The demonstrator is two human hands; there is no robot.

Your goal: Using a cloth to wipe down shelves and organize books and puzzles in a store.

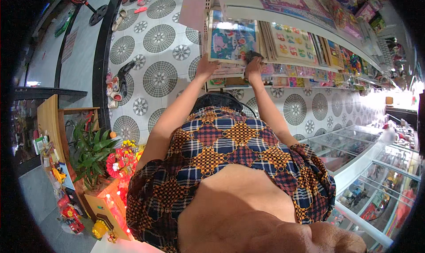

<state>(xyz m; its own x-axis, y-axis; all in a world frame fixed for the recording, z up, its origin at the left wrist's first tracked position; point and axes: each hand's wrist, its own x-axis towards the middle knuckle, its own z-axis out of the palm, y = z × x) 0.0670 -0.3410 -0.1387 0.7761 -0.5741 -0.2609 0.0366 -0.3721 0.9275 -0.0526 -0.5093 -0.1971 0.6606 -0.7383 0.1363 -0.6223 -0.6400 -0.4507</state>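
A blue picture board (pixel 233 38) with colourful cartoon figures stands at the left end of a shelf, in front of me. My left hand (pixel 206 67) is closed at its lower left corner, with the fingertips partly hidden. A dark grey cloth (pixel 253 56) is bunched in my right hand (pixel 253 68), against the board's lower right corner. Just right of that hand, more boards stand in a row, the front one a pale board (pixel 294 42) with colourful shapes.
Above the boards, a white shelf (pixel 243 11) carries flat colourful packs. Small packets (pixel 305 75) hang or lie on a lower level. Glass display cases (pixel 349 146) stand at my right. A potted plant (pixel 94 149) and red flowers (pixel 119 162) are at my left. Shoes (pixel 115 89) lie along the doorway edge.
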